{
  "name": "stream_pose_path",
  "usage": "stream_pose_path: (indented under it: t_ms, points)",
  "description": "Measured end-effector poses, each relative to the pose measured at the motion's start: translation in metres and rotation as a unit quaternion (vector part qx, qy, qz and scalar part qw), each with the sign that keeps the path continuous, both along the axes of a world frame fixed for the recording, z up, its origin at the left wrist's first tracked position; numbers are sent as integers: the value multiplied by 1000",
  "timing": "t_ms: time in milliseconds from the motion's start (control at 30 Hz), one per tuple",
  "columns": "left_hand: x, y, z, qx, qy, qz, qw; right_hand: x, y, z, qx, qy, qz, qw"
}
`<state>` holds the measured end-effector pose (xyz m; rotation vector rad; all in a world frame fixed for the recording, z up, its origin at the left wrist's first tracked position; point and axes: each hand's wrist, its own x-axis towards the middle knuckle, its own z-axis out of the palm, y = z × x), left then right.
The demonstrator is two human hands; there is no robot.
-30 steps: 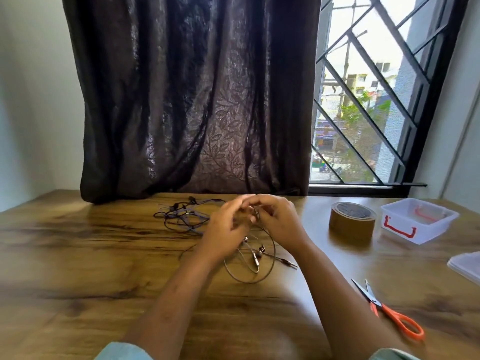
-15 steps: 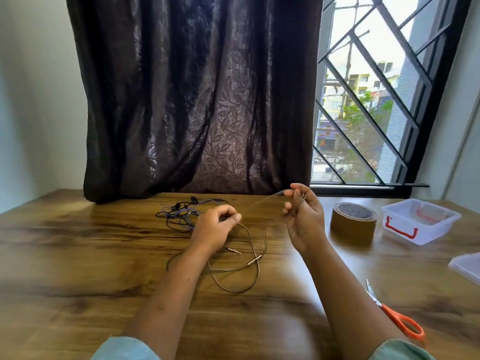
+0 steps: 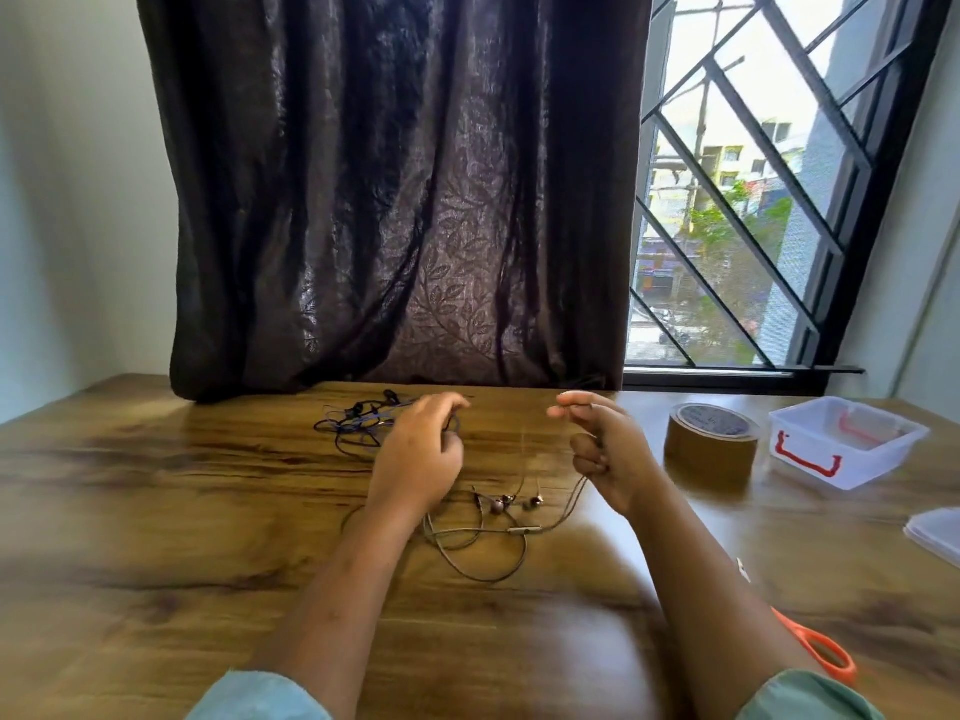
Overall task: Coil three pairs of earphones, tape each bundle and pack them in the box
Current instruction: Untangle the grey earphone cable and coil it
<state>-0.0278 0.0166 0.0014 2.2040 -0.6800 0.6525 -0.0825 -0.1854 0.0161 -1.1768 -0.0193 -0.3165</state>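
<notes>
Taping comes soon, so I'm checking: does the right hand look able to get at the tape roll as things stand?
Probably yes. The tape roll stands just beside the right hand, nothing between them, though that hand holds the earphone cable.

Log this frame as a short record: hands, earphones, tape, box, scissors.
left hand: fingers curled, grip blurred
right hand: holds grey earphones by the cable
grey earphones: loose loops on table
dark earphones: tangled heap beyond left hand
tape roll: flat, right of right hand
box: open, no bundle visible inside
scissors: partly hidden behind right forearm
</notes>
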Motion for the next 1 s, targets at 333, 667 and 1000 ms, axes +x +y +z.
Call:
stream_pose_path:
  t_ms: [333, 667, 1000]
  points:
    - [-22, -22, 15, -230, 257, -258, 903, 2, 19, 12, -73, -52, 87, 992]
    - [-11, 7, 28, -264, 428, -285, 816, 5, 1, 2, -7, -14, -98, 995]
    - [15, 41, 29, -723, 341, -193, 569, -1, -2, -3, -272, 72, 44, 959]
